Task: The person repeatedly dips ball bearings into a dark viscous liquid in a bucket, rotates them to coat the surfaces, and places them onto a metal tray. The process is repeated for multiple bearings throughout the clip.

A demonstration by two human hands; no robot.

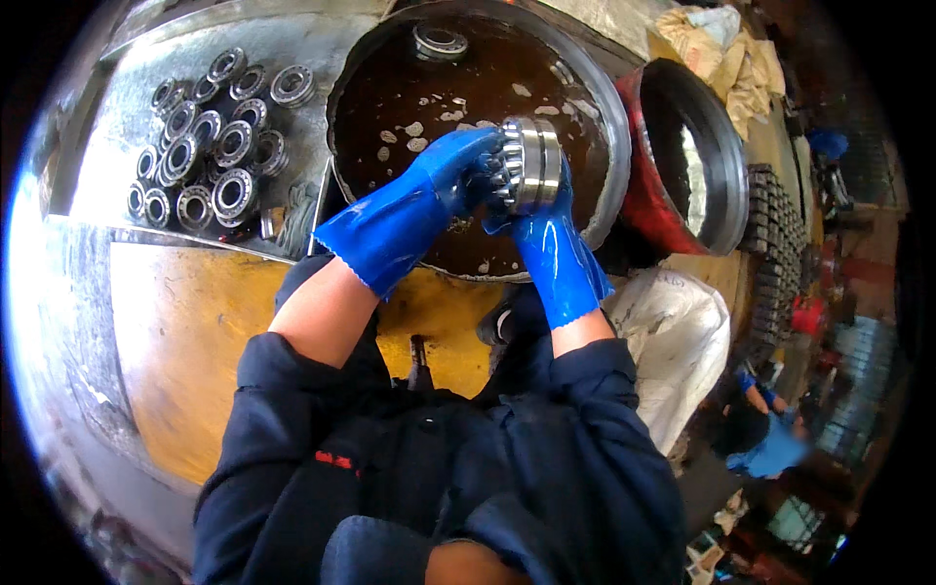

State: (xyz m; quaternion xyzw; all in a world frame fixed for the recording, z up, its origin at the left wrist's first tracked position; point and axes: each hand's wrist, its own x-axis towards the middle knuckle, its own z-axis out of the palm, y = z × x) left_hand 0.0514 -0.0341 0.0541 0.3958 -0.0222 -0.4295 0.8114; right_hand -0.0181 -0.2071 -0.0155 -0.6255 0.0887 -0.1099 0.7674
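Note:
A shiny steel roller bearing (pixel 536 166) is held up over a round tub (pixel 609 175) of dark brown liquid. Its rollers show on the side facing left. My left hand (pixel 468 161), in a long blue rubber glove, is closed against that roller side; its fingertips are partly hidden. My right hand (pixel 546 216), in a matching wet glove, grips the bearing from below and the right. Patches of pale foam float on the liquid. Another bearing (pixel 439 42) sits near the tub's far rim.
Several greasy bearings (pixel 234 144) lie on a metal tray (pixel 292 49) at the left, with a small brush-like thing (pixel 273 222) near its edge. Right of the tub stands a red drum (pixel 658 166). A white sack (pixel 673 331) lies beside me. A person (pixel 765 439) works at the far right.

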